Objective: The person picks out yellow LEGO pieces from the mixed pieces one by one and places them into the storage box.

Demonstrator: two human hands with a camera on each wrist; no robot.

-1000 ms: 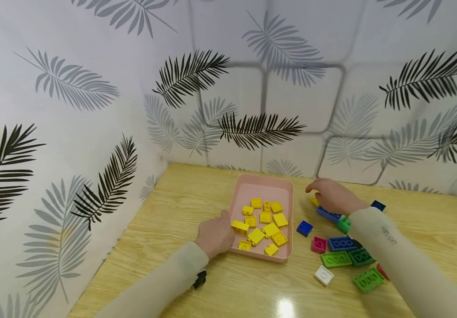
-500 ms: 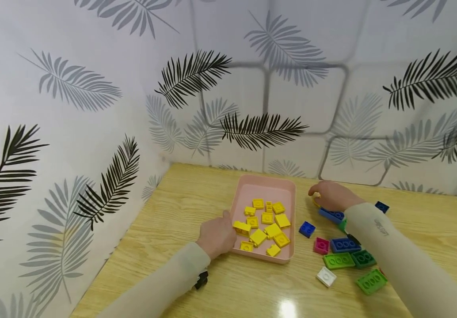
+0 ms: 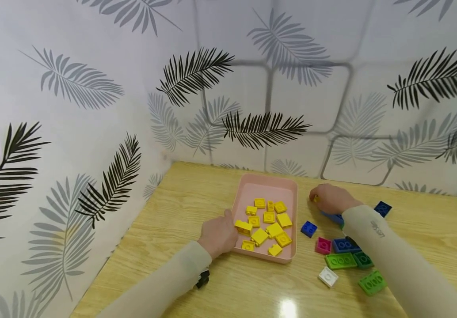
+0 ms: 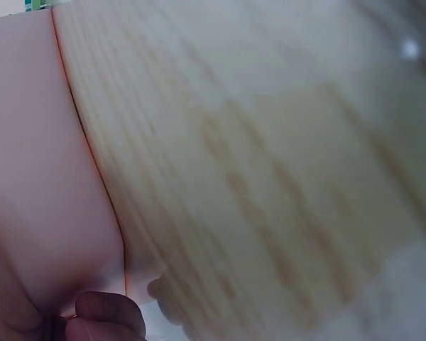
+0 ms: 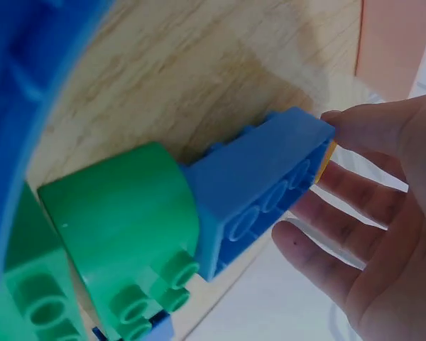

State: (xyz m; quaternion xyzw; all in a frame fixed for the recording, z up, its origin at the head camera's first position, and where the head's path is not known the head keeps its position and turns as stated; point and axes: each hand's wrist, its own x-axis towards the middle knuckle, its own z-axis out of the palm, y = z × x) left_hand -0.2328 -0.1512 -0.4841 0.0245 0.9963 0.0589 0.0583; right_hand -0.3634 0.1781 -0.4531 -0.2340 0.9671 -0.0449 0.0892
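A pink tray (image 3: pixel 268 185) holds several yellow building bricks (image 3: pixel 259 237). My left hand (image 3: pixel 219 234) grips the tray's left side near the front corner; in the left wrist view its curled fingers (image 4: pixel 106 314) lie against the pink wall. To the right of the tray, my right hand (image 3: pixel 332 198) pinches a yellow brick (image 3: pixel 316 199), mostly covered by the fingers. In the right wrist view a sliver of that yellow brick (image 5: pixel 326 162) shows between thumb and fingers, at the end of a long blue brick (image 5: pixel 270 163). A rounded green brick (image 5: pixel 121 220) lies beside the blue one.
Loose bricks lie right of the tray: a small blue one (image 3: pixel 309 229), a magenta one (image 3: pixel 323 245), a white one (image 3: pixel 328 277), green ones (image 3: pixel 340 260) and a dark blue one (image 3: pixel 382 209). A leaf-patterned wall covering (image 3: pixel 288 150) rises behind the wooden table (image 3: pixel 196 190).
My right hand's thumb and fingers have closed in on the yellow brick, and the hand sits slightly lower. The left hand keeps its hold on the tray. The head view has shifted a little.
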